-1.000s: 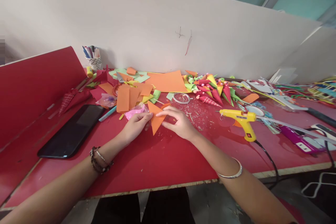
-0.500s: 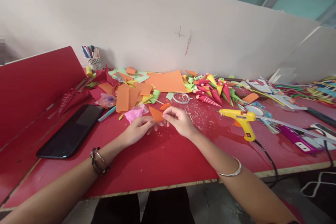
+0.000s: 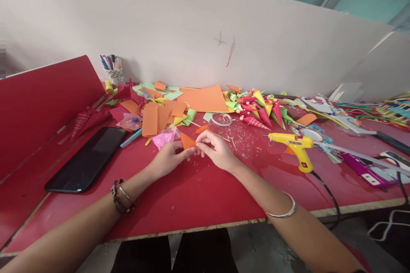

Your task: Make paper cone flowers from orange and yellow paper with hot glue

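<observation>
Between my two hands is a small piece of orange paper (image 3: 187,140), pointed at its upper left. My left hand (image 3: 169,158) pinches its lower edge between thumb and fingers. My right hand (image 3: 216,151) grips the right end, fingertips close to those of the left. The paper's lower part is hidden behind the fingers. Just beyond, another orange paper piece (image 3: 202,129) lies on the red table (image 3: 192,196). A pink plastic packet (image 3: 165,137) rests next to my left hand.
A yellow glue gun (image 3: 296,149) with a black cord lies at the right. Paper cones (image 3: 256,108), a tape ring (image 3: 221,119) and orange sheets (image 3: 205,99) spread along the back. A black phone (image 3: 86,160) lies left, below a pen cup (image 3: 114,72).
My right fingers have shifted slightly left along the orange paper, and my left thumb now lies lower across its edge. Less of the paper shows. Other things stay in place.
</observation>
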Motion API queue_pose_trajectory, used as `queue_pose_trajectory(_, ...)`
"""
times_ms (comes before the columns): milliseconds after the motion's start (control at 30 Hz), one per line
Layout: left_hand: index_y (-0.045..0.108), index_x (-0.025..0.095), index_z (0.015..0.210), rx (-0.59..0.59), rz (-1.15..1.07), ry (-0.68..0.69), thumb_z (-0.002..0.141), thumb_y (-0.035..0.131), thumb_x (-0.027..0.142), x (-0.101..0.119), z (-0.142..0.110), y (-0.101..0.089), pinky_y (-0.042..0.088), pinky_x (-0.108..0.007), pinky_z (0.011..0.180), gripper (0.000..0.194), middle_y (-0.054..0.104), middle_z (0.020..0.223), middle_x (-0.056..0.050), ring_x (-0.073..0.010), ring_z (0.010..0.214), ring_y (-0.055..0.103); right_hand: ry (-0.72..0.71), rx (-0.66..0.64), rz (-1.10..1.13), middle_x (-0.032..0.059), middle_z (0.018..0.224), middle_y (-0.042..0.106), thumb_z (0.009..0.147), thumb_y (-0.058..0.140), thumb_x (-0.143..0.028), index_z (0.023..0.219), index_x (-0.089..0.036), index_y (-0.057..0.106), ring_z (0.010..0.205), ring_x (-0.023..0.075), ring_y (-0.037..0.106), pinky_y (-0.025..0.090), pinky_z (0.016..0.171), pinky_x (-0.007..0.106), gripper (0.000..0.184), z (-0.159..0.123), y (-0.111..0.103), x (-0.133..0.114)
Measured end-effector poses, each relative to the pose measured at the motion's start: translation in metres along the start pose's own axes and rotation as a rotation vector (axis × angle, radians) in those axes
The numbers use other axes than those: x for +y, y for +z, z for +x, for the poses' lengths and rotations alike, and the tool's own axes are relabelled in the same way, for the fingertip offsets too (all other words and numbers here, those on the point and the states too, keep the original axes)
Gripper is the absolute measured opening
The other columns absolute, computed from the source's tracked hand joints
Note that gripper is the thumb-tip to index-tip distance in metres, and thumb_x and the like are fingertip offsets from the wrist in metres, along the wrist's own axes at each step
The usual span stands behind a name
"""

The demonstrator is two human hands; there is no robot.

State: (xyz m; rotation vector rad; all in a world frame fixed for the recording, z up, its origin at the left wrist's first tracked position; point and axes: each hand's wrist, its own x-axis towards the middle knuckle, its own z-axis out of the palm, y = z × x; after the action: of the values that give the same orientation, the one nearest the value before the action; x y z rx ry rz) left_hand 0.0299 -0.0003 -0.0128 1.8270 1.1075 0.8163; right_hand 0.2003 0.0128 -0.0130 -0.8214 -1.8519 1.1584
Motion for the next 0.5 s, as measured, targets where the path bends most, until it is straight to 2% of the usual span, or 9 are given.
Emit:
queue_pose_trajectory(100, 0.057, 0.013, 0.067, -0.018, -0.023, -0.01, 0.079, 0.044, 0.037, -0.001, 0.0003, -0.0004, 0.038, -0.017, 0.049, 0.03, 0.057, 0.058, 0.001, -0.0065, 0.05, 0.048, 0.006, -0.006, 0.017, -0.004, 0.064, 0.052, 0.081, 0.046, -0.025, 0.085, -0.02, 0.042, 0.054, 0.008, 0.051, 0.044, 0.055, 0.024, 0.007, -0.0002, -0.0002, 0.0)
queue_pose_trajectory(233, 0.057, 0.012, 0.073, -0.084, -0.079, -0.122, 0.08, 0.043, 0.038, 0.0017, -0.0015, -0.0007, 0.03, -0.015, 0.035, 0.03, 0.059, 0.054, 0.001, -0.0032, 0.033, 0.039, 0.042, -0.055, 0.013, -0.0037, 0.063, 0.054, 0.081, 0.046, -0.025, 0.093, -0.019, 0.043, 0.052, 0.0078, 0.05, 0.043, 0.053, 0.024, 0.014, 0.0005, -0.0013, 0.0)
queue_pose_trajectory(400, 0.057, 0.013, 0.074, -0.113, -0.064, -0.126, 0.081, 0.041, 0.039, 0.0022, -0.0036, 0.0005, 0.032, -0.015, 0.035, 0.031, 0.06, 0.054, 0.001, -0.0035, 0.032, 0.041, 0.087, -0.119, -0.091, -0.0045, 0.056, 0.049, 0.083, 0.041, -0.03, 0.075, -0.017, 0.048, 0.043, 0.0053, 0.042, 0.035, 0.043, 0.02, 0.016, -0.0001, -0.0033, -0.0043)
queue_pose_trajectory(500, 0.055, 0.013, 0.063, -0.049, 0.026, -0.084, 0.081, 0.042, 0.039, 0.0025, -0.0033, 0.0001, 0.034, -0.016, 0.041, 0.034, 0.056, 0.05, 0.002, -0.0053, 0.039, 0.045, 0.078, -0.126, -0.157, -0.0057, 0.052, 0.044, 0.084, 0.039, -0.03, 0.07, -0.018, 0.046, 0.043, 0.0054, 0.038, 0.032, 0.044, 0.019, 0.02, -0.0012, -0.004, -0.0073)
